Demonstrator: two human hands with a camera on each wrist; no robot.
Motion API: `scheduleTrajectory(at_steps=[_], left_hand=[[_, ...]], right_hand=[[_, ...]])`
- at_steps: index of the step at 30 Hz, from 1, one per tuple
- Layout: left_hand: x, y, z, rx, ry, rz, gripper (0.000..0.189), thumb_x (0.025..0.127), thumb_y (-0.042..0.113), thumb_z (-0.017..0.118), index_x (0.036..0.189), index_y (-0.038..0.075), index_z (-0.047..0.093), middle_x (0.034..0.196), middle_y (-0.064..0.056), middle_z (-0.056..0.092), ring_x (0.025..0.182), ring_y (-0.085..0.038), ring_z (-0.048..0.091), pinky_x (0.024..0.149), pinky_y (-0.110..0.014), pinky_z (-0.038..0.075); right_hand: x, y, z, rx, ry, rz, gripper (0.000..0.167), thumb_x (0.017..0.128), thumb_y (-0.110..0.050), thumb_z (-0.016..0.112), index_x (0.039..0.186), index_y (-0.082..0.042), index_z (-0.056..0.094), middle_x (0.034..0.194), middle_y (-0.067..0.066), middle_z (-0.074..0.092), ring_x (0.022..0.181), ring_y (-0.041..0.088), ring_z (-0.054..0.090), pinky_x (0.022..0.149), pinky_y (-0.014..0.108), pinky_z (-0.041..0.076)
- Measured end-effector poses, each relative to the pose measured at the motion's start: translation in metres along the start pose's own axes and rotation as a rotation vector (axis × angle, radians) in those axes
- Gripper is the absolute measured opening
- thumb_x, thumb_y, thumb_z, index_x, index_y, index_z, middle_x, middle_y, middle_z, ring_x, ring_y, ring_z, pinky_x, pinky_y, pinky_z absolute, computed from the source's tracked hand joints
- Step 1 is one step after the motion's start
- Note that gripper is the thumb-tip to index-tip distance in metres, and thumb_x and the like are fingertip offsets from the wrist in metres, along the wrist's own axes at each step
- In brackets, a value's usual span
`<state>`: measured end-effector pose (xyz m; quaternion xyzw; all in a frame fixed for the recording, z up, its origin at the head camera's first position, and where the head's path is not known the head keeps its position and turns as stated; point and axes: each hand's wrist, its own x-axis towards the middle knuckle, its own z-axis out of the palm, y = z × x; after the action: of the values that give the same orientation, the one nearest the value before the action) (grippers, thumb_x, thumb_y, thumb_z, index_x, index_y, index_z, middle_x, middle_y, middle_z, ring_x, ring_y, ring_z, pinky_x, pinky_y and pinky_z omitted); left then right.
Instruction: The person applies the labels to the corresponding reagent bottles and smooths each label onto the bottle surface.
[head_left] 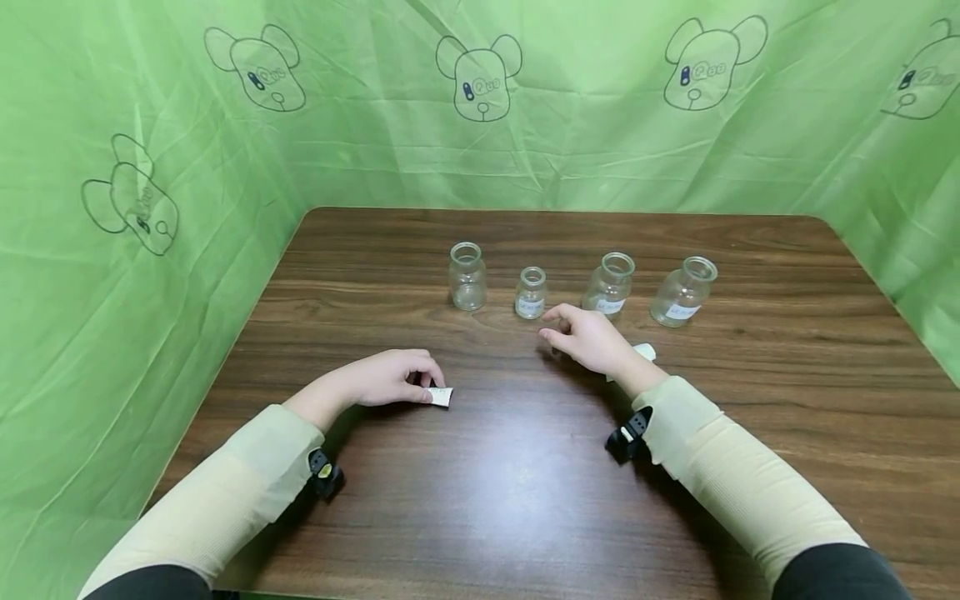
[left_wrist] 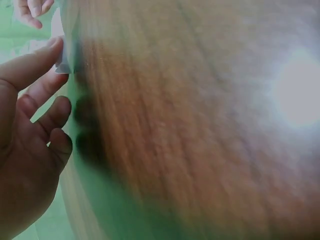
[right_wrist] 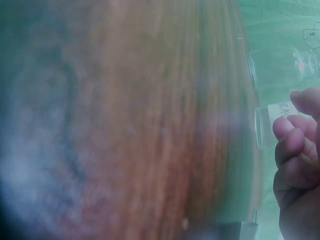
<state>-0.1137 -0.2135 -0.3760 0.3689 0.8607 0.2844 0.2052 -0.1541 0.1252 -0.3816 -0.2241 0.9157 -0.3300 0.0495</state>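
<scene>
My left hand (head_left: 390, 379) pinches a small white paper label (head_left: 442, 397) between thumb and fingers, low over the table. Faint writing shows on the label. In the left wrist view its pale edge (left_wrist: 62, 65) stands by the thumb tip. My right hand (head_left: 592, 340) hovers with bent, relaxed fingers just right of and in front of a small labelled glass jar (head_left: 531, 296), holding nothing that shows. Behind that hand stands a larger labelled jar (head_left: 609, 283), partly covered by it. An unlabelled jar (head_left: 468, 279) stands at the left of the row.
Another labelled jar (head_left: 682, 293) stands at the right end of the row. Partly hidden under my right wrist lies a white item (head_left: 645, 352), its kind unclear. The brown wooden table (head_left: 375, 492) is bordered by a green cloth (head_left: 360, 150) at the back and sides.
</scene>
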Motion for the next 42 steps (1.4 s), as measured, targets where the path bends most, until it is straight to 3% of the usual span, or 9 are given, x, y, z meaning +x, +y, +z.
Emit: scheduleTrajectory(at_steps=[8,21,27,33,38,42], left_hand=[[0.015,0.000,-0.006,0.056,0.110,0.012,0.014,0.086,0.019,0.067,0.100,0.023,0.064,0.087,0.011,0.052,0.083,-0.011,0.050,0.074,-0.029,0.041],[0.040,0.007,-0.008,0.114,0.189,0.022,0.017,0.088,0.020,0.066,0.105,0.020,0.065,0.089,0.010,0.054,0.086,-0.012,0.047,0.076,-0.032,0.039],[0.058,0.015,-0.008,0.086,0.250,0.016,0.019,0.089,0.022,0.065,0.107,0.018,0.065,0.093,0.006,0.055,0.089,-0.013,0.049,0.078,-0.032,0.041],[0.074,0.025,-0.007,0.059,0.326,0.049,0.019,0.087,0.019,0.067,0.106,0.015,0.066,0.090,0.003,0.055,0.086,-0.014,0.049,0.076,-0.032,0.042],[0.083,0.031,-0.006,0.042,0.351,0.065,0.019,0.087,0.019,0.067,0.106,0.014,0.066,0.090,0.002,0.055,0.085,-0.013,0.049,0.075,-0.030,0.042],[0.091,0.034,-0.005,0.064,0.356,0.081,0.019,0.087,0.020,0.067,0.105,0.014,0.066,0.091,0.003,0.056,0.085,-0.012,0.050,0.075,-0.030,0.042]], right_hand=[[-0.001,-0.001,0.000,0.019,-0.016,0.014,0.032,0.092,-0.029,0.059,0.116,-0.008,0.060,0.074,-0.002,0.062,0.055,0.012,0.053,0.053,0.031,0.045],[-0.001,-0.010,0.005,0.151,-0.084,0.026,0.030,0.090,-0.027,0.062,0.113,-0.007,0.061,0.077,0.000,0.067,0.052,0.013,0.059,0.052,0.031,0.047],[0.000,-0.017,0.008,0.214,-0.123,-0.010,0.026,0.090,-0.026,0.062,0.108,-0.008,0.065,0.077,0.003,0.068,0.056,0.013,0.063,0.057,0.033,0.048],[-0.001,-0.021,0.007,0.315,-0.127,-0.010,0.026,0.089,-0.026,0.064,0.108,-0.008,0.065,0.080,0.009,0.068,0.058,0.018,0.064,0.052,0.031,0.046],[0.000,-0.024,0.007,0.372,-0.111,-0.012,0.021,0.088,-0.025,0.066,0.105,-0.013,0.066,0.081,0.012,0.067,0.058,0.020,0.063,0.046,0.028,0.040],[0.000,-0.025,0.008,0.386,-0.093,-0.014,0.016,0.088,-0.020,0.065,0.102,-0.012,0.066,0.083,0.014,0.067,0.057,0.020,0.063,0.049,0.026,0.042]])
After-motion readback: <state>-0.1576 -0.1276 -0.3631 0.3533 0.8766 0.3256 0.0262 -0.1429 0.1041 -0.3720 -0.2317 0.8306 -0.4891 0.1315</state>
